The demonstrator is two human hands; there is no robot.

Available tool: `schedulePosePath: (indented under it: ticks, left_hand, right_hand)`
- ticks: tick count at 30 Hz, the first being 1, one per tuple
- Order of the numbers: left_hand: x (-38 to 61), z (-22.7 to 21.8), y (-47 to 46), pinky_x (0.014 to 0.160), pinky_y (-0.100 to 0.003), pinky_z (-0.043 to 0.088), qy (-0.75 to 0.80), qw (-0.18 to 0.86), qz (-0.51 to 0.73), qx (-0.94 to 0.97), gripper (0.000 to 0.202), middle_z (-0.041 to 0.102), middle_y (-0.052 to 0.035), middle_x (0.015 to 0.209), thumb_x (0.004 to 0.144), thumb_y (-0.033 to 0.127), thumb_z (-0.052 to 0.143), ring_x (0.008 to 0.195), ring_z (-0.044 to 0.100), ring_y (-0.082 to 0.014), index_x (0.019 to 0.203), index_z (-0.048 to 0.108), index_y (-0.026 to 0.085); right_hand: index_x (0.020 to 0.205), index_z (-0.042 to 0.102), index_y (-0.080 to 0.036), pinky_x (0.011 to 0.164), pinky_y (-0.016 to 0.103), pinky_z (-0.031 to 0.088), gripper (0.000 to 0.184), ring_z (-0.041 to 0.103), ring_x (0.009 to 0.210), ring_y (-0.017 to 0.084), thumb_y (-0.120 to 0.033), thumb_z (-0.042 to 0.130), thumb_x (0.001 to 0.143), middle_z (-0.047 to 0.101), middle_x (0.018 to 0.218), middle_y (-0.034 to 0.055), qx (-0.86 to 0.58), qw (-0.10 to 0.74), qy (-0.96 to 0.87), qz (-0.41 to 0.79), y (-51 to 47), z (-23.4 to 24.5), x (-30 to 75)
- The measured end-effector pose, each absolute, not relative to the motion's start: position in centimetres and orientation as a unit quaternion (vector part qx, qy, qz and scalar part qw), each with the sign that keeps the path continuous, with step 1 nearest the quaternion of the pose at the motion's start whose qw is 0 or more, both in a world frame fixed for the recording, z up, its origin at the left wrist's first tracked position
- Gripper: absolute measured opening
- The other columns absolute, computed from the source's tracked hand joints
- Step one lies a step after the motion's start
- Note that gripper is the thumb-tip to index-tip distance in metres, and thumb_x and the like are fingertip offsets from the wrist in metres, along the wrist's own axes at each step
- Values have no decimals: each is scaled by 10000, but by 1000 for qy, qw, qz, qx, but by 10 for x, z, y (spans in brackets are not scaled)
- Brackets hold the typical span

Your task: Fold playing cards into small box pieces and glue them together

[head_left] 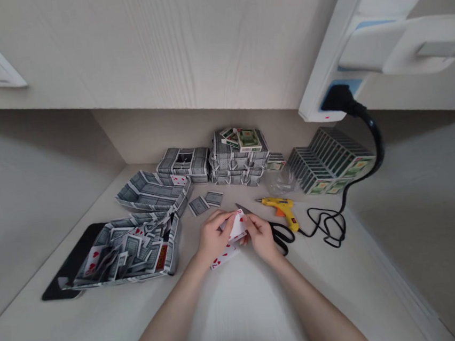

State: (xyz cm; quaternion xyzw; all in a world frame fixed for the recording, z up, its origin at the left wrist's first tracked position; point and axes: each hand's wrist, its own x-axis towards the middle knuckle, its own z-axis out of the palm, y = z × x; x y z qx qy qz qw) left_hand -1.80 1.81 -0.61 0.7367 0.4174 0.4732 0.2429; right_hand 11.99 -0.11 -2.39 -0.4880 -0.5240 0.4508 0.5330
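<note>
Between my two hands is a playing card (239, 226) with red hearts, seen face up. My left hand (214, 237) is closed on its left side, and my right hand (261, 235) pinches its right side. Just below it, another heart card (224, 257) shows partly under my left hand; I cannot tell whether it is joined to the held one. Scissors (282, 236) with black handles lie beside my right hand, their blades partly hidden behind it. A yellow glue gun (281, 209) rests farther right. Two patterned cards (198, 205) lie face down beyond my left hand.
At the left, a card-built box (174, 250) holds many loose cards, with a card-built tray (149, 191) behind it. Card-built boxes (238, 158) stand at the back. Stacked card packs (331, 160) are at right. A black cord (376, 140) runs down to the glue gun.
</note>
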Motion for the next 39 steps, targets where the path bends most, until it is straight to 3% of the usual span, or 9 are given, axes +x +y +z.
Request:
schedulePosePath:
  ticks: [4, 9, 12, 18, 24, 31, 39]
  left_hand:
    - [-17, -8, 18, 763, -286, 464, 418, 242, 451, 751, 208, 656, -46, 898, 836, 232, 454, 854, 588, -147, 957, 622, 216]
    - [-16, -12, 16, 820, -297, 459, 435, 241, 447, 743, 278, 657, -36, 969, 816, 229, 483, 894, 597, -149, 1082, 562, 236]
    - [-15, -14, 17, 785, -274, 468, 467, 246, 461, 713, 313, 670, -15, 904, 783, 251, 537, 821, 611, -132, 1094, 550, 234]
    - [-14, -17, 22, 617, -234, 474, 531, 248, 474, 657, 189, 665, -11, 739, 725, 347, 603, 654, 601, -121, 809, 625, 179]
    - [-17, -18, 20, 712, -251, 483, 501, 213, 456, 705, 175, 687, -28, 849, 803, 293, 512, 775, 624, -133, 862, 645, 197]
    - [-18, -19, 18, 736, -271, 488, 475, 160, 437, 747, 206, 685, -40, 854, 825, 240, 459, 785, 625, -144, 931, 631, 200]
    - [-16, -16, 19, 728, -258, 494, 486, 213, 454, 716, 255, 668, -50, 924, 823, 260, 463, 806, 625, -141, 1057, 547, 201]
  right_hand:
    - [776, 581, -166, 412, 217, 441, 315, 531, 463, 120, -457, 466, 809, 583, 575, 1, -503, 535, -543, 408, -1, -24, 120]
    - [965, 615, -174, 639, 281, 498, 285, 612, 709, 171, -378, 511, 795, 673, 850, 61, -511, 552, -577, 317, -1, -25, 120]
    - [890, 652, -185, 696, 297, 489, 240, 619, 754, 182, -349, 499, 804, 684, 863, 61, -514, 544, -599, 284, -1, -24, 122]
    - [823, 626, -171, 573, 243, 471, 215, 595, 622, 146, -334, 486, 804, 671, 750, 40, -553, 541, -586, 242, 0, -24, 125]
    - [762, 592, -166, 465, 215, 427, 215, 539, 479, 115, -374, 538, 764, 625, 617, 9, -561, 524, -597, 232, 0, -21, 127]
    - [719, 563, -184, 575, 245, 433, 153, 577, 618, 149, -300, 489, 785, 643, 689, 26, -565, 515, -612, 204, 1, -23, 129]
    - [780, 527, -191, 500, 223, 372, 213, 459, 528, 115, -403, 536, 764, 517, 608, -29, -556, 562, -520, 324, 6, -25, 129]
